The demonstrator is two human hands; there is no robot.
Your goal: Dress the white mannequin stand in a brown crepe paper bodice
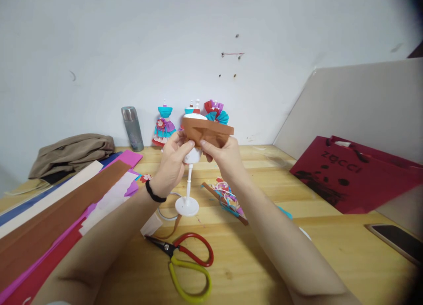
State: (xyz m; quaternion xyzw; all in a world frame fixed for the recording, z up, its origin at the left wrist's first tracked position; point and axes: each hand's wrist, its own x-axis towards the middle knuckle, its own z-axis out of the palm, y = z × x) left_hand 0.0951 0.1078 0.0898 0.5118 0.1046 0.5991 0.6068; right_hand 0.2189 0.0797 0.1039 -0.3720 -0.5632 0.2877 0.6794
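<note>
A small white dress form stands upright on a round white base near the middle of the table. Brown material wraps round the front of its torso and sticks out to the right. My left hand pinches the lower left part of this material against the form, thumb in front. On the right side, my right hand grips the same material with the thumb in front and the fingers partly hidden behind it. Both thumb tips are close together at the form's waist.
Scissors with red and yellow handles lie in front of the base. Coloured sheets cover the left. Scraps lie right of the base. Behind stand a flask and dressed forms. A red bag and a phone are right.
</note>
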